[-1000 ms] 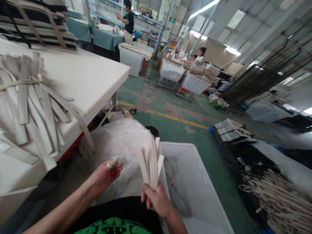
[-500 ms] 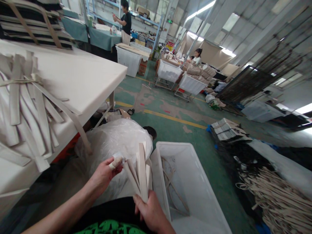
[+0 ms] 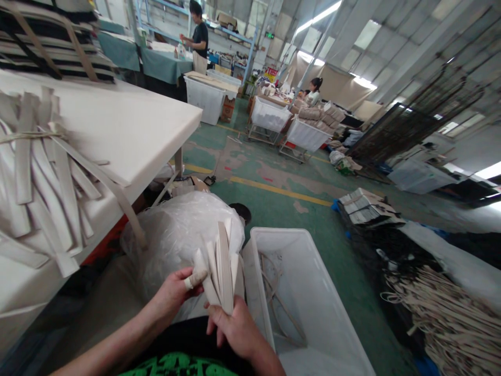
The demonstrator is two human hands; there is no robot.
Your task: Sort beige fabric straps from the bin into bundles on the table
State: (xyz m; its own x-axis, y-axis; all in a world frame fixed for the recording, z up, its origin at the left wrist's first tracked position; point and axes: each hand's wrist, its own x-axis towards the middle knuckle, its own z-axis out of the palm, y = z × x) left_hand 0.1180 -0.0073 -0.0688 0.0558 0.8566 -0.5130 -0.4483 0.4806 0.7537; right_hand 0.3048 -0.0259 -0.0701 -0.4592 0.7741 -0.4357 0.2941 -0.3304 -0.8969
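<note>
Shelving (image 3: 235, 34), a worktable (image 3: 148, 112) and 2 carted bins (image 3: 270, 114) show a workshop.

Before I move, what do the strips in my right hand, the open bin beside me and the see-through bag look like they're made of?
Held strips: probably fabric or webbing, matte, pale and flat.
Open bin: likely moulded plastic, smooth, with rounded corners and a soft sheen.
See-through bag: thin plastic film, glossy, with bright wrinkles.

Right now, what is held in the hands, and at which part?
The right hand grips the pale strips at their lower ends; the left hand touches one strip's upper part.
</note>
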